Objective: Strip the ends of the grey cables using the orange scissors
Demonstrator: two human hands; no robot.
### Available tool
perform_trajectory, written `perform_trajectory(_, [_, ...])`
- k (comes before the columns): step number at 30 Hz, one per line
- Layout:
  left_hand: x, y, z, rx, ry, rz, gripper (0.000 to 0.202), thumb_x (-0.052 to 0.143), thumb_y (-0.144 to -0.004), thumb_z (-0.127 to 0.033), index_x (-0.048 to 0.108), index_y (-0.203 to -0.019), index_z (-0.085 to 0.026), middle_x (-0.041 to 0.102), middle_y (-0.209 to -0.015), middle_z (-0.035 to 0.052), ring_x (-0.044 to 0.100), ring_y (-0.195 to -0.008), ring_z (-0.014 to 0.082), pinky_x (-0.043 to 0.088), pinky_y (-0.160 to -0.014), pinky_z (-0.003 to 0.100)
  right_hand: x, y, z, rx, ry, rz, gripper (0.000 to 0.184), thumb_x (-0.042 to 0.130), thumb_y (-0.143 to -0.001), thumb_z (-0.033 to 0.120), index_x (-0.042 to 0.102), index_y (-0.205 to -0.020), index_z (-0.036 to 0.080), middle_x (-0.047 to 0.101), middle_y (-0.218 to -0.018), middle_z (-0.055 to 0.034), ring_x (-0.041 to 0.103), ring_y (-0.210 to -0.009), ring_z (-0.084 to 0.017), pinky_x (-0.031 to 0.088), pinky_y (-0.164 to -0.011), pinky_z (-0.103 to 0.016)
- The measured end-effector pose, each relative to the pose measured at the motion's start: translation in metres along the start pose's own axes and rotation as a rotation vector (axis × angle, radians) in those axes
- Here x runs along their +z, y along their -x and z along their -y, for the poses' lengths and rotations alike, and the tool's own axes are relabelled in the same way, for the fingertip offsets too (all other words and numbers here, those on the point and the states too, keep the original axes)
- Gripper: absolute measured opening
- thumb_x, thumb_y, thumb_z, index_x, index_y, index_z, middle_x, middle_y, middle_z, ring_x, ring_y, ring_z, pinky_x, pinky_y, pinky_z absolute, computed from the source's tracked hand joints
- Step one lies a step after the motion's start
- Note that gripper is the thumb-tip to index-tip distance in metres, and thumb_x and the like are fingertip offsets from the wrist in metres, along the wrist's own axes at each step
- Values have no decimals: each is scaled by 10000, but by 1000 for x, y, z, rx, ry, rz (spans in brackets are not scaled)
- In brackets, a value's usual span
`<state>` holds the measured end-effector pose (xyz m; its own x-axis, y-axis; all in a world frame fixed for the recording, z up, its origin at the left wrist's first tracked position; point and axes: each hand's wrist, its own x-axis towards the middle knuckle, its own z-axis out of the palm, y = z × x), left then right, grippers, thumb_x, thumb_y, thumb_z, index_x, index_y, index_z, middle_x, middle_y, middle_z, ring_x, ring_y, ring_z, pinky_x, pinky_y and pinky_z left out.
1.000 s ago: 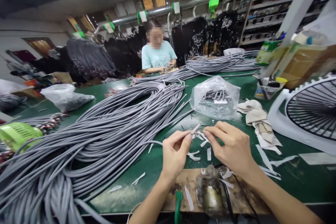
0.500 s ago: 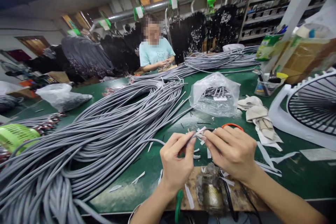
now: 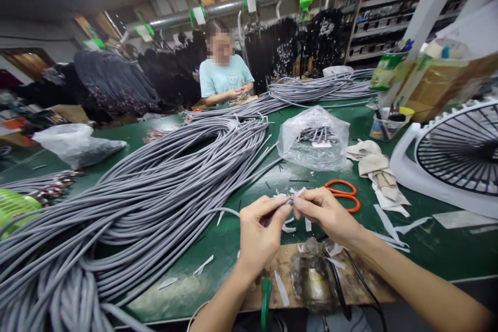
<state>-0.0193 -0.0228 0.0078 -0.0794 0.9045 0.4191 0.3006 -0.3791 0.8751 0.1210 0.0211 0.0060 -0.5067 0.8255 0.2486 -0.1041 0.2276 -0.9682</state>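
My left hand [image 3: 260,231] is closed in a pinch around the end of a grey cable [image 3: 229,211], which runs in from the large coil on the left. My right hand [image 3: 330,215] meets it fingertip to fingertip, pinching a whitish strip [image 3: 299,193] at the cable's tip. The fingers partly hide the tip, so its strands are hard to make out. Just behind my right hand lie orange-handled scissors [image 3: 352,194], apart from the fingers. White scraps [image 3: 288,228] are scattered beneath the hands on the green table [image 3: 218,270].
A big bundle of grey cables [image 3: 167,181] covers the left side. Beyond my hands stands a clear plastic bag [image 3: 315,140] of short grey pieces. Cloth [image 3: 383,174] and a fan [image 3: 459,155] are right. A stained board [image 3: 280,270] carries a brownish block [image 3: 317,280]. Opposite sits a co-worker [image 3: 225,80].
My right hand has turned and its fingers have drawn in closer at the cable tip, uncovering more of the orange scissors handles. The view has shifted slightly to the right.
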Motion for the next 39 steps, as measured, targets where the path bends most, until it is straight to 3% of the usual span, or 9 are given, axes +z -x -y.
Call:
perform_trajectory(3, [1,1,1,10,-64,-34,152,599,-775,-225,712,-838,-144,575,-614,22,469,-529,99,348,-480,207,-9,1,4,0,-130,-117,318,564,-782,404,560,-576,161,386,-512,34,263,-438,-66,182,-404,-227])
perform_trajectory(6, [3,2,3,24,-152,-81,149,598,-776,-231,710,-827,-147,575,-611,21,469,-527,101,345,-486,212,-26,1,14,-123,-312,-446,297,580,-763,410,481,-582,196,267,-503,65,169,-421,-68,130,-379,-223])
perform_trajectory(9, [5,3,3,67,-230,-125,144,588,-781,-221,705,-831,-151,565,-598,13,458,-517,98,348,-492,213,-31,2,17,-134,-122,-655,241,628,-719,374,496,-613,202,232,-498,76,164,-422,-66,130,-382,-222])
perform_trajectory(12, [8,4,5,150,-302,-142,166,565,-786,-184,690,-889,-151,573,-630,18,475,-534,100,379,-519,214,-18,4,12,34,260,-365,160,692,-636,294,611,-696,170,301,-483,71,242,-442,-65,163,-404,-221])
perform_trajectory(14, [11,6,7,206,-334,-142,193,551,-785,-160,682,-926,-146,582,-656,27,490,-550,104,397,-533,215,-7,5,7,93,320,-197,147,651,-661,285,633,-706,147,372,-494,56,299,-462,-70,213,-420,-217])
perform_trajectory(18, [15,6,8,205,-307,-131,189,568,-769,-168,695,-908,-146,578,-640,31,488,-547,103,401,-526,210,2,2,2,101,226,-239,204,532,-730,269,583,-594,125,500,-540,6,426,-518,-99,325,-475,-222])
perform_trajectory(25, [16,-4,0,-299,297,-71,304,656,-702,-304,692,-941,-120,507,-532,-25,356,-407,38,305,-390,162,1,3,2,18,135,-143,188,516,-765,257,575,-633,136,543,-570,3,479,-544,-105,384,-515,-217])
perform_trajectory(32, [15,-7,4,-316,479,-99,198,622,-747,-295,688,-729,-110,421,-494,-45,359,-404,26,256,-353,144,4,5,4,-46,284,-136,226,497,-821,309,616,-723,145,535,-558,5,422,-494,-94,320,-457,-216])
perform_trajectory(39, [16,-11,4,-532,627,-100,292,631,-698,-377,555,-624,-105,498,-434,-40,277,-238,-6,141,-253,127,6,7,1,-69,406,-171,223,517,-803,300,631,-701,138,517,-555,-2,398,-495,-96,304,-451,-223])
